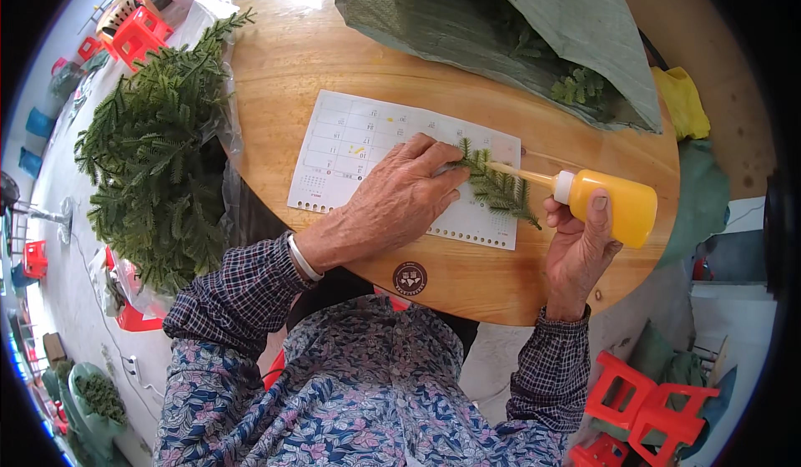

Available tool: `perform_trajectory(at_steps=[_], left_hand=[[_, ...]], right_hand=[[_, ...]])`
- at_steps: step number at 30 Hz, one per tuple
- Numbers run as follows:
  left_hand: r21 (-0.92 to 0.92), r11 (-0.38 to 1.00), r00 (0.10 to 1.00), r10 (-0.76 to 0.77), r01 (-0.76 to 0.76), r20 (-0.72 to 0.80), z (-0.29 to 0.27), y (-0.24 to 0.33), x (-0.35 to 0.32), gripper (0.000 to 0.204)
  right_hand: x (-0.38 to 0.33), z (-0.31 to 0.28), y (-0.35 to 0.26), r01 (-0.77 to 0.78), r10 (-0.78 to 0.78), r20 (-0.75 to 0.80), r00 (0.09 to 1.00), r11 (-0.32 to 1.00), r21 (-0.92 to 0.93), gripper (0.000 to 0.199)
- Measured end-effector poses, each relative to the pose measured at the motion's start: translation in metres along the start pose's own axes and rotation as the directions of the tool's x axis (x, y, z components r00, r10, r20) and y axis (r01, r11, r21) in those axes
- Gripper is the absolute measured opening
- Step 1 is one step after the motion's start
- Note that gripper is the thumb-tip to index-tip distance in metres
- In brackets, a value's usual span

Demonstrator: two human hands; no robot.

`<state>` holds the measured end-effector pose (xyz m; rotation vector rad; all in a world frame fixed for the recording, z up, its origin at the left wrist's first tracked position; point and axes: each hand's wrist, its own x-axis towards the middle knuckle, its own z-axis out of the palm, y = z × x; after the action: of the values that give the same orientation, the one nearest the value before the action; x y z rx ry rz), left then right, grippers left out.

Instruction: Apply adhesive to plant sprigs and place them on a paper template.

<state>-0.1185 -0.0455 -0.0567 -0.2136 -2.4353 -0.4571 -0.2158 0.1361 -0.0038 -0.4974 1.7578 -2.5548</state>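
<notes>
Head camera view, seen over the shoulder: the left hand (405, 187) has its fingers closed on one end of an evergreen sprig (503, 191), which lies over a calendar sheet (334, 133) on the wooden counter (275, 83). The right hand's (580, 246) fingers wrap a yellow squeeze bottle (622, 208), its tapered nozzle (534, 176) at the sprig; touching or just above, I can't tell. The sprig looks feather-light and springy, its needles easily bent, so I'd pinch the stem. The bottle seems heavier, soft-walled, perhaps slick; I'd hold its body gently, as a hard squeeze might force out the contents.
</notes>
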Motion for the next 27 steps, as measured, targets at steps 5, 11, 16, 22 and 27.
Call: perform_trajectory(at_steps=[5, 11, 16, 22, 27], left_hand=[[-0.021, 1.000, 1.000, -0.012, 0.012, 0.004, -0.003, 0.000, -0.002, 0.020], [-0.021, 1.000, 1.000, -0.016, 0.016, 0.013, -0.008, -0.001, -0.002, 0.019], [-0.027, 0.999, 0.999, -0.037, 0.038, 0.031, -0.011, 0.000, -0.003, 0.020], [-0.036, 0.999, 0.999, -0.034, 0.035, 0.026, -0.013, -0.001, -0.003, 0.019], [-0.037, 0.999, 0.999, -0.035, 0.036, 0.032, -0.014, -0.001, -0.004, 0.018]], right_hand=[[0.001, -0.006, 0.003, 0.008, -0.009, 0.028, 1.000, 1.000, 0.027, 0.026], [0.001, -0.012, 0.003, -0.005, -0.003, 0.084, 0.996, 0.996, 0.090, 0.026], [-0.001, -0.014, 0.001, -0.008, 0.001, 0.081, 0.997, 0.996, 0.086, 0.026], [-0.003, -0.018, 0.002, 0.001, -0.011, 0.091, 0.996, 0.994, 0.110, 0.026], [-0.005, -0.019, -0.001, 0.010, -0.020, 0.089, 0.996, 0.994, 0.112, 0.026]])
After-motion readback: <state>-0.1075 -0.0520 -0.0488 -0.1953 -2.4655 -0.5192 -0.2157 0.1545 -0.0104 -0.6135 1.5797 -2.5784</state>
